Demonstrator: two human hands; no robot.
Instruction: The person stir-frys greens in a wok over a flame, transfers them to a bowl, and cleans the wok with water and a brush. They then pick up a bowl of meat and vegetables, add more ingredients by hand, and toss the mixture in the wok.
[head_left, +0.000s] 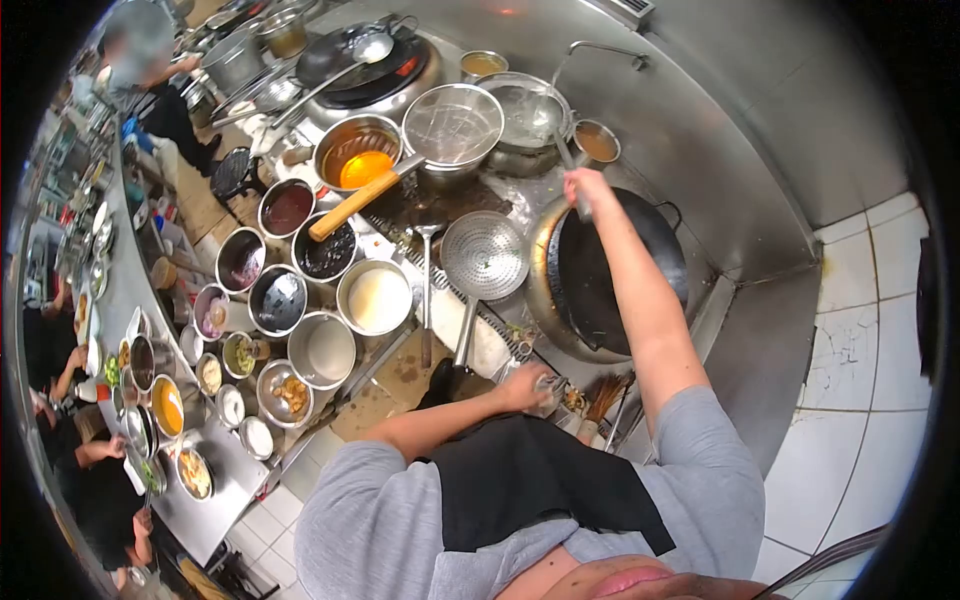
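Observation:
My right hand (pixel 588 190) is closed round the handle of a metal ladle (pixel 548 112). The ladle's bowl is over a pot of clear liquid (pixel 515 92) at the back, below a thin faucet (pixel 600 47). Under my right forearm is a dark wok (pixel 585 285) on a round steel burner. Near the counter's front edge, by my apron, my left hand (pixel 527 388) has its fingers curled; a shiny, clear-looking thing shows beside them, which I cannot make out. A perforated strainer (pixel 485 255) lies between my left hand and the pots.
A wire sieve (pixel 453 125) with a wooden handle rests over pots, beside a pot of orange oil (pixel 365 168). Several sauce containers, including a creamy white one (pixel 374 297), stand at left. A second wok (pixel 360 70) is further back. Co-workers (pixel 165 100) stand to the left.

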